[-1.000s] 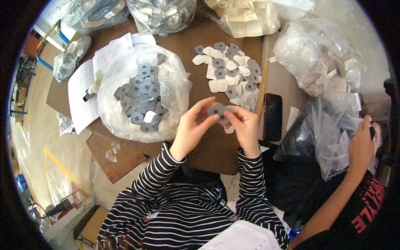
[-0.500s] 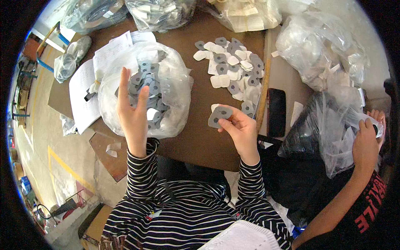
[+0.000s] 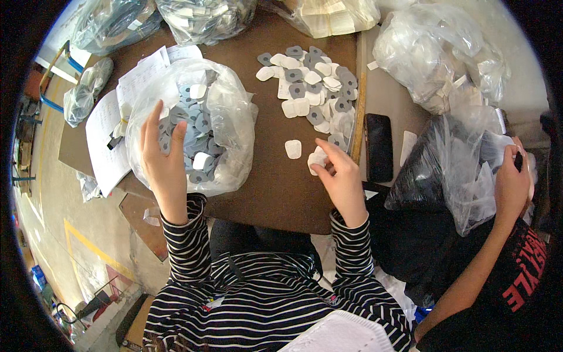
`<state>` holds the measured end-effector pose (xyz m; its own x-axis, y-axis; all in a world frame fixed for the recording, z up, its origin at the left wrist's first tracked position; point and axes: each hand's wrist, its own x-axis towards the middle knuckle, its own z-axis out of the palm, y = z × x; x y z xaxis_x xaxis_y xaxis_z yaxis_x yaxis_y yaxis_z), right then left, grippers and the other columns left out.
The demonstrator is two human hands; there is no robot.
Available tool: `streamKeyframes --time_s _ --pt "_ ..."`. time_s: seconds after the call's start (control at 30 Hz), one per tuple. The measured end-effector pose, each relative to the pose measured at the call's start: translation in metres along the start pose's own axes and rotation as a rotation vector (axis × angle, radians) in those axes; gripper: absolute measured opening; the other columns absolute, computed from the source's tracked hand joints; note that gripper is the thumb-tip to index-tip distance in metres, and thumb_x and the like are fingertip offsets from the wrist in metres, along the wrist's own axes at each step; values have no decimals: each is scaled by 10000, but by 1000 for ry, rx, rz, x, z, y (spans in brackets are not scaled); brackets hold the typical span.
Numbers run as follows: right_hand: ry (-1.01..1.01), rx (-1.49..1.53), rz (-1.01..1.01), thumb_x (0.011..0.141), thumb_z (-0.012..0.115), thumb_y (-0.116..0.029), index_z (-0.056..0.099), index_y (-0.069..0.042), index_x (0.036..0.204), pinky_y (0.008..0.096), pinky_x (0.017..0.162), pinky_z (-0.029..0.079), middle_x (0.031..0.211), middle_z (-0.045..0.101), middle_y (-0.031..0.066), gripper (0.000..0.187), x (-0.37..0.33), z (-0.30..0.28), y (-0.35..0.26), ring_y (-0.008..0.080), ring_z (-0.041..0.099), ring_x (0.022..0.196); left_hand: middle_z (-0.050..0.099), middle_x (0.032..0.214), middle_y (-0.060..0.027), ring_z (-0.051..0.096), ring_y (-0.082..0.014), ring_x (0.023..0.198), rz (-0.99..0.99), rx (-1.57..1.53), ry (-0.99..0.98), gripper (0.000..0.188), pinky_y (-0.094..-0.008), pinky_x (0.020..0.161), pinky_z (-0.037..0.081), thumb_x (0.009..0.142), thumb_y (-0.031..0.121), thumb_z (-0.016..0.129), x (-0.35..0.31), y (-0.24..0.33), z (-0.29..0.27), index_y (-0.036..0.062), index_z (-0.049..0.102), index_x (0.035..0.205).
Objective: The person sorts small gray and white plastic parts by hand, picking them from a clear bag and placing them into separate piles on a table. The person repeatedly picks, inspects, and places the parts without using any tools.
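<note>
My right hand pinches a white rounded-square pad between thumb and fingertips, just above the brown table. A similar loose white pad lies flat beside it on the left. My left hand is open, thumb and fingers apart, over the near left side of a clear plastic bag. Inside the bag are many grey pads, each with a dark hole, and a few white ones. Beyond my right hand spreads a pile of mixed grey and white pads.
Written papers lie left of the bag. Stuffed plastic bags line the table's far side. To the right are a black phone and a large clear bag. A co-worker's hand holds plastic at the far right.
The grey pad has left my right hand, which now pinches a white one. A white pad now lies on the table beside it. My left hand remains open by the bag.
</note>
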<state>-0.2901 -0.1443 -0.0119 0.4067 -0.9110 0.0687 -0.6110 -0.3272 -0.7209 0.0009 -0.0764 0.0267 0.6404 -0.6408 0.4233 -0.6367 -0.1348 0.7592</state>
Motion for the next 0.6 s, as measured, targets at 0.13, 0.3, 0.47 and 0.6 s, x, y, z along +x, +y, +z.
streamKeyframes --time_s 0.13,0.3,0.47,0.6 --pt "15 -173 -41 774 738 13 592 -39 1294 297 721 523 1190 625 126 543 -5 8 18 191 612 771 621 1249 -143 580 -292 1169 224 34 -33 343 -396 1017 430 836 49 706 -18 22 16 38 652 1174" --pt "-49 -65 103 762 729 34 633 -12 1198 303 704 495 1035 617 106 449 -1 8 11 193 562 698 626 1227 -169 603 -320 1158 179 -324 -590 356 -378 980 472 817 28 707 -68 43 52 19 647 1168" --pt "-59 154 88 811 727 2 676 23 1066 267 658 481 918 642 71 261 -2 5 8 137 577 681 628 1191 -177 628 -321 1081 49 -466 -772 396 -372 939 497 839 52 698 -101 40 86 9 613 1223" --pt "-61 648 188 880 720 -73 694 24 1030 238 634 470 903 676 46 181 -10 8 -1 104 603 702 711 994 -109 671 -183 884 -225 -517 -864 301 -289 807 524 866 64 707 -101 37 83 -13 660 1153"
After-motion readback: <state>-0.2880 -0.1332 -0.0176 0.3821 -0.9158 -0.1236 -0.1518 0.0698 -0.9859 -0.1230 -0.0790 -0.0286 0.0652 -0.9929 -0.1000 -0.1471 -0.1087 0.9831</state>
